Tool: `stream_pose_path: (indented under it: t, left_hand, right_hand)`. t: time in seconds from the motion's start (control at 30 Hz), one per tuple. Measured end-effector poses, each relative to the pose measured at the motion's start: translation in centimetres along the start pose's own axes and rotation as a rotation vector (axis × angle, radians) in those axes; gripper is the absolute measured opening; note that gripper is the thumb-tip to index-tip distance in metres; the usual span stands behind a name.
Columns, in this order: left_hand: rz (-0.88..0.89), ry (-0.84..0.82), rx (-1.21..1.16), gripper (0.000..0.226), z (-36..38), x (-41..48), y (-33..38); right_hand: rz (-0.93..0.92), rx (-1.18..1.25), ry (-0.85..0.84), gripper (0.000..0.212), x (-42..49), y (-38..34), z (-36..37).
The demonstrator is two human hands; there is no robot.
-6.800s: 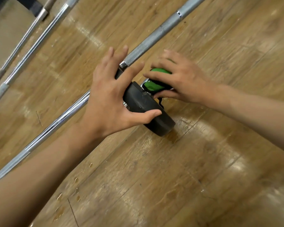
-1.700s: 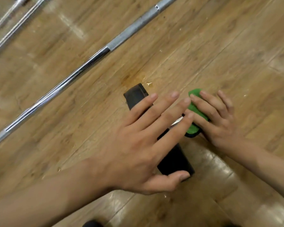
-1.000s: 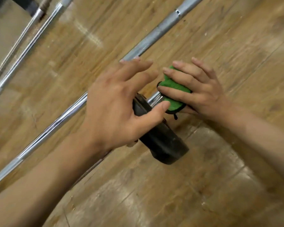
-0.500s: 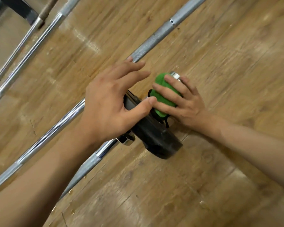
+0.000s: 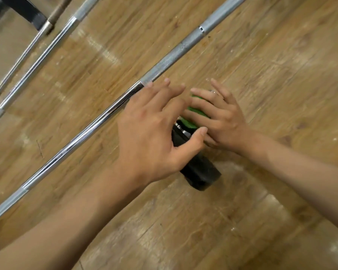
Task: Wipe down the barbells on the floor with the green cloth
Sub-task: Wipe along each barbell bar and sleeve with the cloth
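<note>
– Two hands crowd one end of a barbell. Where is the cloth (image 5: 196,112)?

– In the right hand (image 5: 223,121). Its fingers curl round the cloth, which wraps the stub sticking out past the black plate (image 5: 202,172). Only strips of green show between the fingers.

– And the left hand (image 5: 148,137)?

– Spread wide, fingers straight, laid over the plate, with the thumb crossing the rim next to the right hand. It grips nothing. I judge it braces the plate so the barbell cannot roll.

– How should this stroke go?

– Press the plate down firmly and close the cloth all the way round the stub. Twist while drawing from plate to tip, so the underside gets wiped too. Then turn the cloth to a clean face before the next stretch.

– What else waits?

– A long bar (image 5: 164,63) lies on the floor (image 5: 281,75) just beyond the left fingertips. Two thin bars (image 5: 37,62) lie well apart from it at the top left.

– What can you not make out?

– The stub is covered by cloth and fingers. A bright glint among the right fingers may be its tip or a ring; I cannot tell which. The shaft on the near side of the plate is hidden under the left hand and forearm. Whether the left palm really touches the plate is hidden too. Every bar runs off the frame. The picture is smeared, so dust or damp on the metal cannot be read.
</note>
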State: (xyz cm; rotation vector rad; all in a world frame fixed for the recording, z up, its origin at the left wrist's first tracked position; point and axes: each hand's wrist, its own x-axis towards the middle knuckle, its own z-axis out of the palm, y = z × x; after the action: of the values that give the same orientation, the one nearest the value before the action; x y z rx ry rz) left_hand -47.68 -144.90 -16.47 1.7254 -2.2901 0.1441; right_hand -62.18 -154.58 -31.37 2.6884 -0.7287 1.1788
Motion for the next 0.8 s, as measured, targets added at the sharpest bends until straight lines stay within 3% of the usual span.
stream_pose_path:
  t: [0.13,0.23,0.33,0.4,0.53,0.67,0.8]
  left_hand:
    - [0.024,0.002,-0.106,0.058,-0.9,-1.3,0.7]
    - [-0.144,-0.015,-0.209,0.067,-1.6,-2.0,-2.3]
    - [-0.234,-0.101,-0.363,0.075,-0.9,-2.9,-2.5]
    - [-0.2,-0.049,-0.382,0.075,-0.6,-3.4,-1.5]
    - [-0.077,-0.027,-0.297,0.082,-0.3,-5.0,0.6]
    - [-0.009,-0.002,-0.26,0.085,-0.5,-6.8,5.0]
    - [0.115,-0.171,-0.255,0.093,-1.8,-10.1,9.6]
  right_hand:
    - [0.162,0.031,-0.028,0.036,0.0,-1.1,-1.8]
    - [0.006,-0.009,-0.135,0.039,-1.9,-0.7,-3.3]
    - [0.136,0.009,-0.173,0.04,-1.2,-0.6,-4.5]
    - [0.221,0.022,-0.176,0.043,-1.2,-2.3,-4.9]
    - [0.118,0.027,-0.279,0.058,-1.7,-2.8,-7.0]
    - [0.15,0.0,-0.291,0.062,-3.3,-3.4,-8.9]
    - [0.23,0.019,-0.334,0.059,-5.0,-4.6,-11.8]
